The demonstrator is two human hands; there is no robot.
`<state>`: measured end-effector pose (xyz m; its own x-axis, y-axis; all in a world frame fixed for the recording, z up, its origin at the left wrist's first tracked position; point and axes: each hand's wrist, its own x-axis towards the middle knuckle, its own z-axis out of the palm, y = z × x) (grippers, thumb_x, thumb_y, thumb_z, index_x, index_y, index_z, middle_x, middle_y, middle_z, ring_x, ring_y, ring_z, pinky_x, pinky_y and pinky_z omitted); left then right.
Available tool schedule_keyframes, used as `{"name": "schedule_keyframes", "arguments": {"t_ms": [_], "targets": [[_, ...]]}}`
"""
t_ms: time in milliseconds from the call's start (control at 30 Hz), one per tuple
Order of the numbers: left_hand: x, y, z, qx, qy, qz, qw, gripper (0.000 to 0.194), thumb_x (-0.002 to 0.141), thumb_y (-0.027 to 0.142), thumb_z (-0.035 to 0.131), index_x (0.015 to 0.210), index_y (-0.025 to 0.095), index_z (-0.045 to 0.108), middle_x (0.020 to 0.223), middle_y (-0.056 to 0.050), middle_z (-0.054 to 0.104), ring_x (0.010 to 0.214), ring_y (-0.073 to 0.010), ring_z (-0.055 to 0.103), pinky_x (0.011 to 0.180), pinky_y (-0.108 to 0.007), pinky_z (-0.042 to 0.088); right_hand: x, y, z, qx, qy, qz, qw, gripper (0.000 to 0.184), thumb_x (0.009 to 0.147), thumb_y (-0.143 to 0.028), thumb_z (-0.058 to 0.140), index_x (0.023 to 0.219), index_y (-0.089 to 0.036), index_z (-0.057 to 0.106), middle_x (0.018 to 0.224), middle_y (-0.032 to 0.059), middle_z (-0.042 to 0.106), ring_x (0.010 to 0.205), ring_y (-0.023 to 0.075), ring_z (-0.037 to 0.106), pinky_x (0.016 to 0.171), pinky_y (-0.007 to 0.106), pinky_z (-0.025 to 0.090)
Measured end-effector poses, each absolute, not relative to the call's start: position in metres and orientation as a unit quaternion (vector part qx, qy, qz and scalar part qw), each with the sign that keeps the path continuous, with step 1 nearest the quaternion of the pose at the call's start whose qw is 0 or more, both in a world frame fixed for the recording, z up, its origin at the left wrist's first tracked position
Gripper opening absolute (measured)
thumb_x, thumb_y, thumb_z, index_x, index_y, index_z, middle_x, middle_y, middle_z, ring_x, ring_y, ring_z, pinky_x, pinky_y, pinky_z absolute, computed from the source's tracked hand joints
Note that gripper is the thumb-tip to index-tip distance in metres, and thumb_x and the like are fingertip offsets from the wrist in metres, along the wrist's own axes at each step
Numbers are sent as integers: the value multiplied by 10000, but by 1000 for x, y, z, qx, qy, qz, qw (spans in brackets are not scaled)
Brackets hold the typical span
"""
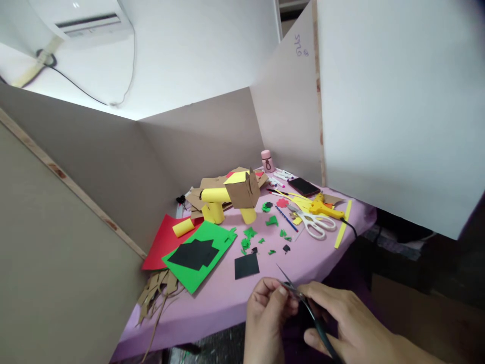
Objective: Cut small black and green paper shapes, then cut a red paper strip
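My left hand, fingertips pinched together, holds a small dark piece that is mostly hidden by the fingers; it looks like black paper. My right hand grips dark-handled scissors, with their blades pointing up and left against that piece. Just beyond my hands a black paper rectangle lies on the table. Green paper scraps and a few black bits are scattered past it. Farther back stands a yellow paper animal-like figure with a cardboard box head.
Green sheets with black paper on top and a red sheet lie left, near cardboard strips. White-handled scissors, a yellow glue gun with its cord, and a phone are right. Partition walls surround the purple-covered table.
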<state>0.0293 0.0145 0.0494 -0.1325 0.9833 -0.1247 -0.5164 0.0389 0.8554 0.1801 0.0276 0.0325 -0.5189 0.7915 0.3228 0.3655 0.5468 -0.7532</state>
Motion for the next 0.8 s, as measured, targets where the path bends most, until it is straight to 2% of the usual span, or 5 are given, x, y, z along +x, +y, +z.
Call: {"name": "schedule_keyframes", "arguments": {"t_ms": [133,267,567,800], "targets": [[31,13,48,285,398,648,583,241,591,246,819,594,132,607,495,12,650,451,-63,561,467,-134,444,179,29,33,-360,-818,312,324,255,767,-322,628,1002,-233,587,893,32,652,782,205,600,688,257,440],[32,13,46,272,400,653,583,254,563,247,841,606,132,618,505,27,639,444,-53,556,466,-127,451,178,28,33,-367,-817,311,319,277,757,-329,635,1010,-223,592,848,29,650,746,201,598,674,256,440],[36,12,45,226,378,645,624,254,543,234,858,583,130,630,510,4,653,441,-51,568,472,-119,452,178,25,36,-361,-811,325,326,195,768,-320,615,928,-211,591,794,21,633,697,185,578,645,245,434],[35,12,45,231,390,649,611,245,532,248,864,594,140,652,493,4,651,442,-60,575,474,-121,449,178,27,37,-368,-815,314,318,213,770,-332,622,940,-206,598,794,25,641,699,189,586,644,247,439]]}}
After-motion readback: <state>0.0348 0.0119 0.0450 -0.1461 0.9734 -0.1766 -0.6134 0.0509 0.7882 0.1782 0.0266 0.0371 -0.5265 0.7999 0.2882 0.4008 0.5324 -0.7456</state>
